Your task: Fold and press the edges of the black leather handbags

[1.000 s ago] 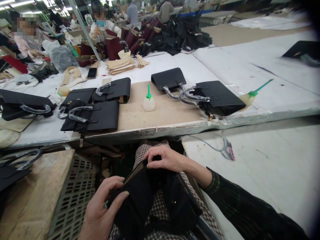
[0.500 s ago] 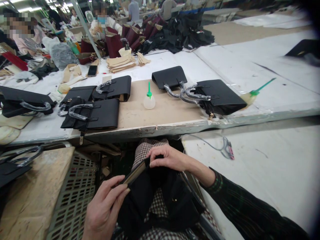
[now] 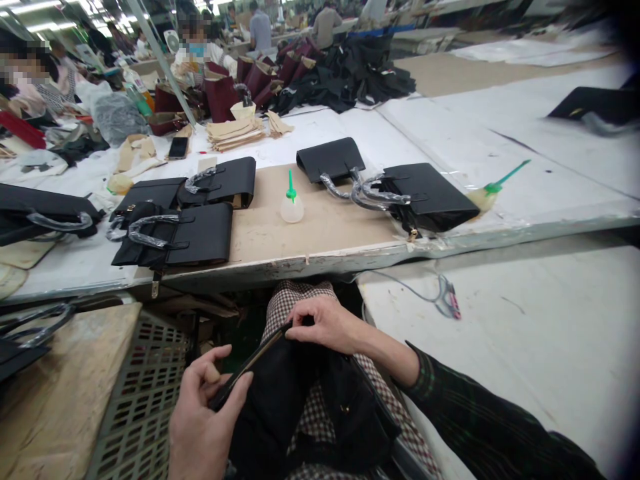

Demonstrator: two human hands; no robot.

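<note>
A black handbag (image 3: 270, 400) lies open across my lap, its dark lining spread over a checked apron. My left hand (image 3: 203, 407) grips the near-left end of the bag's edge, thumb on one side and fingers on the other. At the far end of that same edge, my right hand (image 3: 323, 323) pinches the rim between thumb and fingers. A thin tan strip shows along the edge between the two hands. Beyond them on the table, a squeeze bottle (image 3: 292, 208) with a green nozzle stands upright.
Black handbags (image 3: 205, 233) with plastic-wrapped handles lie left on the table (image 3: 345, 253), and more (image 3: 430, 197) at right. A second green-nozzled bottle (image 3: 485, 197) leans there. A plastic crate (image 3: 145, 373) stands low left. Scissors-like pink tool (image 3: 454, 303) lies right. People sit beyond.
My left hand has shifted its grip, the thumb now on the inner side of the edge. The tan strip shows narrower as the edge has closed over. The view has moved slightly.
</note>
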